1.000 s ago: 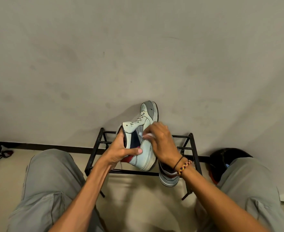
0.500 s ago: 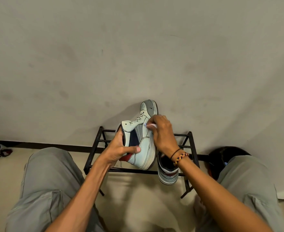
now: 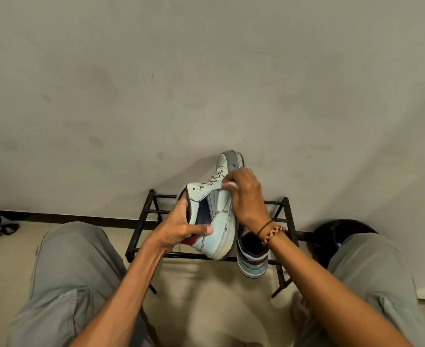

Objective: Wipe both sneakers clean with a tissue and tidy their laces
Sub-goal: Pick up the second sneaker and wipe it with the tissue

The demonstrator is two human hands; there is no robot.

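I hold the pale mint high-top leather sneaker with grey and navy panels up at the centre of the frame, toe pointing toward the wall, so its side faces me and the sole edge turns to my right hand. My left hand grips it at the heel collar: the thumb lies across the outer heel panel, and the other fingers curl in behind the collar, which keeps the shoe steady against the rubbing. My right hand sits just right of the shoe near the forefoot, fingers curled and pinching a small crumpled white tissue against the upper beside the grey laces; I think the wad touches the leather, though my knuckles hide most of it. The second matching sneaker waits lower right of centre, under my right wrist, on the front rail of the black metal shoe rack, opening up, within easy reach for its turn. The laces look loose, not yet tidied.
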